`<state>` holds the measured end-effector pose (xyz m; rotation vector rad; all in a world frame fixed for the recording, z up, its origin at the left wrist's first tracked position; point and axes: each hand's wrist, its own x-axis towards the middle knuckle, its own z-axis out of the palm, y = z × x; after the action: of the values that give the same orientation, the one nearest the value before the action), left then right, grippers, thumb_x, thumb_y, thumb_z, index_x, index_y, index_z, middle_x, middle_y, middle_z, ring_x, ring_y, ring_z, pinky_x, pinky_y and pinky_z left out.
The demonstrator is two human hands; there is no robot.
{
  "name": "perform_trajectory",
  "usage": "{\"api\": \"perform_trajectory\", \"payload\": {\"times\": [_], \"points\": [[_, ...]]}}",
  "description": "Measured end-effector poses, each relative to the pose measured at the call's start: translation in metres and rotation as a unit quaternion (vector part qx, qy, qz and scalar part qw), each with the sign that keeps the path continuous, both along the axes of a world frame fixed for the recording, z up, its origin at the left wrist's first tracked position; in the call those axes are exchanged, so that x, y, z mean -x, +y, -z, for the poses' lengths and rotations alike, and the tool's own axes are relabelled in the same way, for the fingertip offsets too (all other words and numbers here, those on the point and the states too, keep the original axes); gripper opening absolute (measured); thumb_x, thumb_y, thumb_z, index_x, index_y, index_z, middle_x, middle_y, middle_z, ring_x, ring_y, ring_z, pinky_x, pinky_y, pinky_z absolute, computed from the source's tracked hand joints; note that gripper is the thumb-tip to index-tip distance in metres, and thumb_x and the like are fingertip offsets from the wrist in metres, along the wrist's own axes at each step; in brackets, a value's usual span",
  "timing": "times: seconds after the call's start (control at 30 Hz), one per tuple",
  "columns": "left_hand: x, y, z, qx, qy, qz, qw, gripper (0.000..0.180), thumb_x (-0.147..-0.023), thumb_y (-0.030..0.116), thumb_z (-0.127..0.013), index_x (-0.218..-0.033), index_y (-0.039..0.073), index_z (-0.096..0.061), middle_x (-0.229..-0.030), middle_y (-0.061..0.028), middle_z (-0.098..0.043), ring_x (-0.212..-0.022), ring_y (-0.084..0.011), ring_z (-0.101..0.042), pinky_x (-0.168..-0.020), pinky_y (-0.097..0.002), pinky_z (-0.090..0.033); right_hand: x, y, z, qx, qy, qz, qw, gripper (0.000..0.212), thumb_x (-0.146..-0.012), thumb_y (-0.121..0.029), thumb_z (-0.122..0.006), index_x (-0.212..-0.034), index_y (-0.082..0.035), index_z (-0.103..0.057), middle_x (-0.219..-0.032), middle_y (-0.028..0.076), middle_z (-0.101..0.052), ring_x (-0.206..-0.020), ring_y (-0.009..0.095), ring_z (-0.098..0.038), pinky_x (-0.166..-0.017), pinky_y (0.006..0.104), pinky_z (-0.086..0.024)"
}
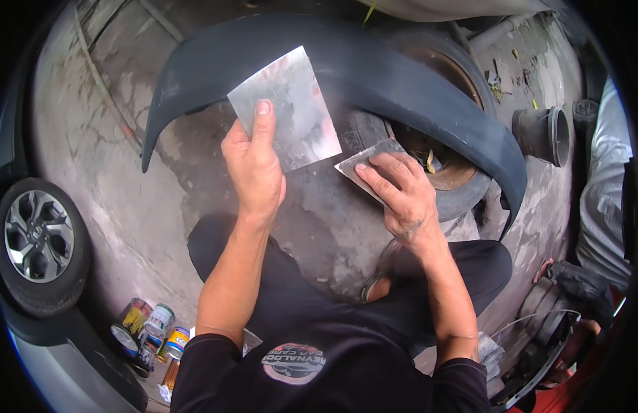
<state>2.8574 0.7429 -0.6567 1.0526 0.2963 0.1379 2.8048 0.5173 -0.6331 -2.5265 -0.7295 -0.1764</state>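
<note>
My left hand (253, 172) grips a flat, square silver-grey sheet (295, 113) by its lower left edge, thumb on top. Pale smears mark its face, and the fingers beneath it are hidden. My right hand (405, 196) holds a smaller grey flat piece (360, 158) with its fingers over the top; whether it is a spreader or a sanding sheet I cannot tell. The two pieces are close together but apart. Beyond both hands a long, curved dark grey car bumper (216, 65) arches across the view.
Under the bumper's right part lies a tyre (463, 199) with a rusty rim. A black cylindrical tube (539, 134) is farther right. Several paint cans (158, 320) stand at lower left, by a parked car's wheel (40, 237). The concrete floor (126, 227) is stained.
</note>
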Motion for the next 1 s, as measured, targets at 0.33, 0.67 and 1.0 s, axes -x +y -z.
{"api": "perform_trajectory", "payload": {"times": [0.33,0.67,1.0], "points": [[0.005,0.006,0.001,0.246,0.152,0.069,0.955,0.038,-0.099,0.01,-0.065,-0.132,-0.007,-0.058,-0.121,-0.0143,-0.07,-0.106,-0.0243,-0.071,-0.096,-0.0386,-0.057,-0.013,0.011,0.009,-0.027,-0.041,-0.019,0.999,0.066,-0.07,0.005,-0.071,-0.132,-0.017,-0.07,-0.128,0.013,-0.06,-0.115,0.038,-0.06,-0.092,0.0471,-0.056],[0.0,0.026,0.001,0.112,0.034,0.046,0.992,0.029,-0.099,0.011,-0.069,-0.122,-0.006,-0.067,-0.116,-0.0112,-0.073,-0.103,-0.0174,-0.07,-0.094,-0.0344,-0.054,-0.033,0.02,-0.022,0.095,-0.16,-0.055,0.981,0.047,-0.075,-0.012,-0.07,-0.122,-0.017,-0.073,-0.117,0.009,-0.063,-0.11,0.032,-0.062,-0.098,0.0551,-0.05],[-0.01,0.041,-0.002,0.169,0.042,-0.026,0.984,0.042,-0.102,0.013,-0.063,-0.139,-0.003,-0.052,-0.131,-0.0141,-0.064,-0.119,-0.0253,-0.065,-0.105,-0.0419,-0.052,-0.072,0.019,-0.033,0.024,0.019,0.036,0.999,0.043,-0.077,0.008,-0.055,-0.116,-0.002,-0.068,-0.111,0.019,-0.071,-0.103,0.038,-0.068,-0.093,0.0435,-0.054]]}}
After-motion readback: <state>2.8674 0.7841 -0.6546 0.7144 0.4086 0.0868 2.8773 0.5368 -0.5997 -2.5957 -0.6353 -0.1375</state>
